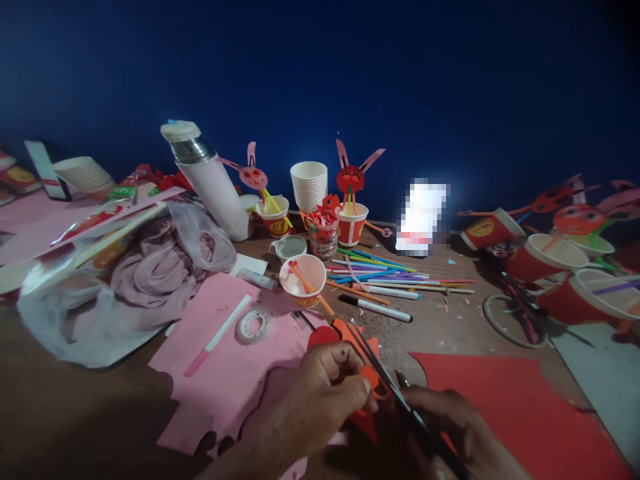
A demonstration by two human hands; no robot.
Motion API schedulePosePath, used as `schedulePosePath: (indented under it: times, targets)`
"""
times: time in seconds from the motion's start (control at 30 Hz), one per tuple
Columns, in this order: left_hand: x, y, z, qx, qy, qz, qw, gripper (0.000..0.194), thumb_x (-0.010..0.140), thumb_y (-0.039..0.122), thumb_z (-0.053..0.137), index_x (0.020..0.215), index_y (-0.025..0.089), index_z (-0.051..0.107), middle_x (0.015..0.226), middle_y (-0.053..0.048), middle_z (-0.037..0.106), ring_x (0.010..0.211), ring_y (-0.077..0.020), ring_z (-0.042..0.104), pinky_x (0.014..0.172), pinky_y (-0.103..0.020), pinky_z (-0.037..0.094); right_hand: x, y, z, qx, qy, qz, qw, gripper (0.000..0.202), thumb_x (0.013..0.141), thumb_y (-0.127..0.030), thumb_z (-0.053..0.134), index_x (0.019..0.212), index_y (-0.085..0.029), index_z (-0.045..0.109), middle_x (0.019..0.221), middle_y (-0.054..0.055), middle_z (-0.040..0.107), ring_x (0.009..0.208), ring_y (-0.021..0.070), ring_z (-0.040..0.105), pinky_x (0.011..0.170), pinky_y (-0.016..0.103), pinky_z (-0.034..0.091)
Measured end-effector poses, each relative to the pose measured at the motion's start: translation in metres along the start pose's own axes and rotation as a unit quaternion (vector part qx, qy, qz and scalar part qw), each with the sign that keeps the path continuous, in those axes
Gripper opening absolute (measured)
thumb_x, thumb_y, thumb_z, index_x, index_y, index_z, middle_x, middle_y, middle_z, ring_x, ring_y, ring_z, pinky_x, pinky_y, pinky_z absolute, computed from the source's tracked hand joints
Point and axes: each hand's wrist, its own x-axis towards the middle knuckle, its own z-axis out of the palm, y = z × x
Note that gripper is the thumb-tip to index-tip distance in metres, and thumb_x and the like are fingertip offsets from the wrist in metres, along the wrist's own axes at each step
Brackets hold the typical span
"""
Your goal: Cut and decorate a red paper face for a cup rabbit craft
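My left hand (327, 393) is closed, pinching a small orange paper piece (369, 377) between thumb and fingers. My right hand (453, 427) grips a pair of dark scissors (395, 390), whose blades point up and away from me, slightly apart at the tips. The blades lie beside the orange piece; I cannot tell if they touch it. Beyond my left hand are a red paper scrap (323, 335) and orange cut paper (350, 328). Pink cut paper (210, 347) lies to the left, bearing a roll of tape (253, 326) and a pink-and-white stick (220, 333).
Behind are a paper cup (303, 275), colored sticks (380, 268), a marker (376, 309), and a jar of scraps (324, 233). A thermos (213, 180) leans left near a plastic bag (90, 333). Red paper (500, 393) and rabbit-faced cups (545, 257) are right; a lit phone (423, 217) stands behind.
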Motion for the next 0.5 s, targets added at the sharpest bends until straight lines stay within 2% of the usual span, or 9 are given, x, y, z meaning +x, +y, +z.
schedulePosePath:
  times: [0.1, 0.17, 0.27, 0.4, 0.5]
  targets:
    - [-0.001, -0.003, 0.0, 0.026, -0.017, -0.007, 1.0, 0.006, 0.059, 0.023, 0.051, 0.061, 0.018, 0.048, 0.061, 0.0, 0.062, 0.052, -0.0106, 0.05, 0.051, -0.023, 0.036, 0.002, 0.001, -0.003, 0.07, 0.044, -0.022, 0.996, 0.043, 0.07, -0.057, 0.063, 0.093, -0.02, 0.061, 0.073, 0.002, 0.058, 0.063, 0.0154, 0.051, 0.057, 0.027, 0.043]
    - [-0.001, -0.008, 0.001, 0.052, -0.031, -0.008, 0.998, 0.005, 0.059, 0.02, 0.05, 0.063, 0.017, 0.05, 0.063, 0.0, 0.061, 0.057, -0.0115, 0.052, 0.055, -0.024, 0.037, 0.005, -0.004, -0.003, 0.122, 0.068, -0.008, 0.99, 0.046, 0.07, -0.055, 0.065, 0.098, -0.02, 0.054, 0.074, 0.0, 0.055, 0.064, 0.014, 0.05, 0.056, 0.025, 0.041]
    - [0.0, -0.017, 0.004, 0.081, -0.063, -0.021, 0.994, 0.005, 0.061, 0.017, 0.051, 0.065, 0.016, 0.052, 0.064, 0.001, 0.059, 0.059, -0.0113, 0.053, 0.058, -0.023, 0.037, 0.008, -0.014, -0.001, 0.175, 0.069, 0.011, 0.982, 0.044, 0.069, -0.043, 0.07, 0.098, -0.02, 0.047, 0.077, 0.0, 0.055, 0.067, 0.013, 0.05, 0.059, 0.025, 0.04]
    - [0.002, -0.026, 0.006, 0.105, -0.092, -0.042, 0.989, 0.006, 0.06, 0.017, 0.055, 0.061, 0.017, 0.05, 0.059, 0.003, 0.057, 0.056, -0.0105, 0.05, 0.055, -0.022, 0.035, 0.007, -0.018, 0.005, 0.161, 0.066, -0.007, 0.985, 0.033, 0.068, -0.019, 0.066, 0.094, -0.02, 0.046, 0.076, -0.002, 0.054, 0.067, 0.0112, 0.05, 0.062, 0.024, 0.04]
    - [0.001, -0.027, 0.006, 0.145, -0.096, -0.054, 0.983, 0.003, 0.063, 0.017, 0.057, 0.063, 0.017, 0.054, 0.058, 0.003, 0.057, 0.058, -0.0112, 0.051, 0.057, -0.022, 0.035, 0.006, -0.014, 0.009, 0.144, 0.083, -0.023, 0.986, 0.028, 0.064, -0.01, 0.06, 0.087, -0.019, 0.047, 0.071, -0.005, 0.051, 0.062, 0.0096, 0.046, 0.058, 0.022, 0.038]
